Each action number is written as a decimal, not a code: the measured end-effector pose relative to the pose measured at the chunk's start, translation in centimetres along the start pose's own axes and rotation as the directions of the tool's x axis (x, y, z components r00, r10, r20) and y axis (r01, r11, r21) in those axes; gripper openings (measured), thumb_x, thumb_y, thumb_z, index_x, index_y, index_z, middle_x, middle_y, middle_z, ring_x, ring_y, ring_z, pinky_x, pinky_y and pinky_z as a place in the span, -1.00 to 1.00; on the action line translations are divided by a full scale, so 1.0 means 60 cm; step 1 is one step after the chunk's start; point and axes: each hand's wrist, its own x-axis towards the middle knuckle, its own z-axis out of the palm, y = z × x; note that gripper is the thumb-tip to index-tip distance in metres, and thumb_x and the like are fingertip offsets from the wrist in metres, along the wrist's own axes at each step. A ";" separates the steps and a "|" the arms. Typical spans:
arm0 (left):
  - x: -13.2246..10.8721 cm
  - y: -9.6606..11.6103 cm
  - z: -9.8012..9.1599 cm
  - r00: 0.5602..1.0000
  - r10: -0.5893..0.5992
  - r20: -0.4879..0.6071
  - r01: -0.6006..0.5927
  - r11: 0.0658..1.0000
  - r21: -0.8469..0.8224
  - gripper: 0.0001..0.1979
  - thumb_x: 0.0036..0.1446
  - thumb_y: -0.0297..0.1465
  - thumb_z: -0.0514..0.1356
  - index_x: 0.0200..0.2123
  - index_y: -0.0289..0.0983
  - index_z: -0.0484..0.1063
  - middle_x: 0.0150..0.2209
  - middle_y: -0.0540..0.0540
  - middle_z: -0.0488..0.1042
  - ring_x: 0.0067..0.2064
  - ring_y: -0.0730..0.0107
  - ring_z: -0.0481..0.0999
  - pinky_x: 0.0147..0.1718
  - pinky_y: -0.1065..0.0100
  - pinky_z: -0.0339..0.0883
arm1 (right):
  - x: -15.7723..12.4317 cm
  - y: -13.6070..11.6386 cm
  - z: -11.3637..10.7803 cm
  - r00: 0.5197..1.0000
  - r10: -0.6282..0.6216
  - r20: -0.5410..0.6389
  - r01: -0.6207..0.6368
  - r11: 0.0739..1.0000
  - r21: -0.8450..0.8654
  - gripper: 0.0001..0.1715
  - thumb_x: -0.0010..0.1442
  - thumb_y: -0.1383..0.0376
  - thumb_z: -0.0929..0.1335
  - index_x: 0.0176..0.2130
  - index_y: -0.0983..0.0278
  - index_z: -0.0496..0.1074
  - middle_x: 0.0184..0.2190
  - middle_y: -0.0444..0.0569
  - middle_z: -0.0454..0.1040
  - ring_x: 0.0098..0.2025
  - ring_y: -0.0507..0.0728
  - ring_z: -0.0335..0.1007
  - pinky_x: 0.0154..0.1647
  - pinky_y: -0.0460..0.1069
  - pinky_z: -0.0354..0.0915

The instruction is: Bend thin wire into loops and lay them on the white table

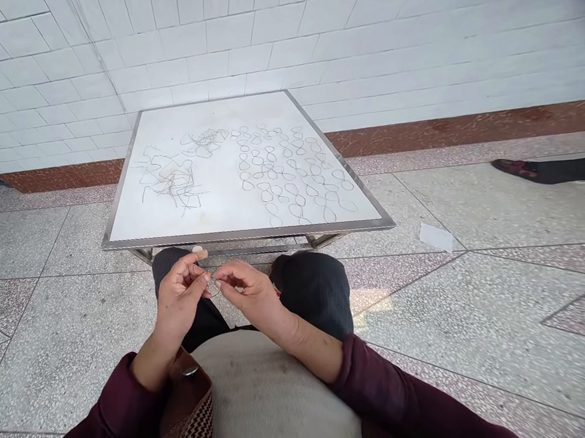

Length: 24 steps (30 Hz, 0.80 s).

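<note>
Just in front of the table's near edge, my left hand [183,291] and my right hand [252,296] meet above my lap. Both pinch a thin dark wire [216,292], bent into a small loop between the fingertips. A tan wrap covers one fingertip of the left hand. On the white table [242,225], wires twisted into figure-eight loops [298,201] lie in rows at the right. Two loose piles of bent wire pieces, a nearer pile [175,183] and a farther pile [208,141], lie at the left.
The table has a metal rim and stands by a white tiled wall [224,47]. A white piece [436,237] lies on the speckled floor [466,311] at the right. Another person's foot and dark trouser leg [571,170] show at the far right. My knees are under the near edge.
</note>
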 end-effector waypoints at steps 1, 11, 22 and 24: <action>0.001 0.000 0.000 1.000 0.000 0.003 0.000 1.000 0.003 -0.61 0.06 -0.35 0.33 0.00 -0.22 0.50 -0.42 0.03 0.44 -0.47 0.52 0.40 -0.44 0.45 0.42 | 0.001 0.000 -0.001 1.000 -0.012 0.009 0.012 1.000 -0.012 -0.89 0.18 0.38 0.35 -0.34 0.18 0.47 -0.43 -0.08 0.47 -0.35 0.09 0.35 -0.37 -0.02 0.27; 0.010 0.003 -0.006 0.997 -0.038 0.066 0.038 0.999 -0.004 -0.62 -0.01 -0.36 0.35 -0.06 -0.25 0.53 -0.47 0.06 0.41 -0.51 0.53 0.39 -0.48 0.42 0.42 | 0.004 0.000 -0.013 0.986 -0.102 0.130 0.111 0.992 -0.062 -0.80 0.24 0.41 0.29 -0.33 0.19 0.48 -0.42 -0.06 0.44 -0.33 0.10 0.35 -0.32 -0.01 0.27; -0.002 -0.001 -0.004 0.999 0.033 0.017 -0.033 0.999 -0.021 -0.53 0.08 -0.36 0.34 0.09 -0.21 0.44 -0.41 0.05 0.43 -0.45 0.54 0.40 -0.40 0.46 0.41 | 0.005 0.002 -0.007 0.959 0.224 0.171 -0.273 0.892 0.360 -0.75 0.13 0.13 0.45 -0.26 0.22 0.44 -0.39 -0.13 0.46 -0.36 0.04 0.39 -0.31 -0.02 0.37; -0.003 0.000 -0.002 0.999 0.036 0.020 -0.035 0.999 -0.011 -0.53 0.09 -0.35 0.34 0.10 -0.21 0.43 -0.40 0.05 0.43 -0.44 0.54 0.41 -0.40 0.46 0.41 | 0.005 -0.002 -0.007 0.959 0.226 0.168 -0.274 0.891 0.363 -0.76 0.13 0.14 0.45 -0.29 0.24 0.44 -0.41 -0.14 0.45 -0.37 0.03 0.38 -0.30 -0.02 0.36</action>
